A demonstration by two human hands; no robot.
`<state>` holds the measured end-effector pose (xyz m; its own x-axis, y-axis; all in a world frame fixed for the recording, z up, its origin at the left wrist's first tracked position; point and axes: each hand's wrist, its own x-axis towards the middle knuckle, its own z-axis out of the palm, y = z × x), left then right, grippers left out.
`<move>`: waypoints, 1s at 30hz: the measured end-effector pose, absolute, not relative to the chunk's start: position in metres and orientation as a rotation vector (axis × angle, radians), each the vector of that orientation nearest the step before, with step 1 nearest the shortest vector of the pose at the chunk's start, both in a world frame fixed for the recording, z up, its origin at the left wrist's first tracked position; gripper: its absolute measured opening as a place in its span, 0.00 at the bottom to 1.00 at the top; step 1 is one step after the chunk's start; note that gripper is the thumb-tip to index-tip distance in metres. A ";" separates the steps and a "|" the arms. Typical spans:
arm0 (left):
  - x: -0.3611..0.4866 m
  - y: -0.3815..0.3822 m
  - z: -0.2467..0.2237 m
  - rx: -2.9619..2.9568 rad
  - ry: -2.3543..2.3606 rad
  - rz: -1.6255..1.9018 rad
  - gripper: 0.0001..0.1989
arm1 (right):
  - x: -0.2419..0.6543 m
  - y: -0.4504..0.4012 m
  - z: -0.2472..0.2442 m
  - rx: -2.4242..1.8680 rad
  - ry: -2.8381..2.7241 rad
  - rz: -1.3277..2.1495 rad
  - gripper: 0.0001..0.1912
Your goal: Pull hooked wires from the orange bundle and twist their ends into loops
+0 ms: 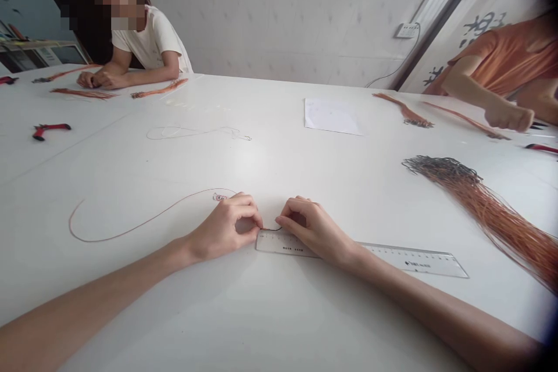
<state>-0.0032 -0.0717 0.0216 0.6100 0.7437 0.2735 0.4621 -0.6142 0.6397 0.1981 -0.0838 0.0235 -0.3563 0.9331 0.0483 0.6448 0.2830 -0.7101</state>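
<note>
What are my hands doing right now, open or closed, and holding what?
Left hand: closed, pinching a thin wire.
Right hand: closed, apparently pinching the same wire, just above a clear plastic ruler.

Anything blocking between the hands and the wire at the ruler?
Nothing visible. The left hand and right hand both pinch the thin wire, whose dark stretch lies along the upper edge of the clear plastic ruler.

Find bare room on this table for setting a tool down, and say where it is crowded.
The white table is bare between the wire loop and the copper wire, and between the paper sheet and the wire bundle. The right is crowded around the co-worker's hand and red-handled pliers.
</note>
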 end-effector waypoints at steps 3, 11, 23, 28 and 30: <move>-0.004 -0.072 0.021 2.331 0.948 0.732 0.08 | 0.198 -0.084 0.023 -1.414 -2.103 0.826 0.13; -0.003 -0.072 0.021 2.347 0.935 0.747 0.08 | 0.198 -0.083 0.019 -1.391 -2.110 0.792 0.13; -0.005 -0.074 0.015 2.449 0.913 0.807 0.06 | 0.198 -0.080 0.023 -1.374 -1.967 1.002 0.15; -0.004 -0.077 0.015 2.582 0.869 0.912 0.07 | 0.199 -0.082 0.025 -1.356 -1.941 1.050 0.15; -0.003 -0.077 0.016 2.607 0.869 0.991 0.07 | 0.199 -0.085 0.025 -1.328 -1.938 0.986 0.12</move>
<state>-0.0026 -0.0771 0.0157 0.5977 0.5986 0.5334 0.4500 -0.8011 0.3947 0.1990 -0.0847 0.0246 -0.3320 0.9416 0.0565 0.5084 0.2291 -0.8301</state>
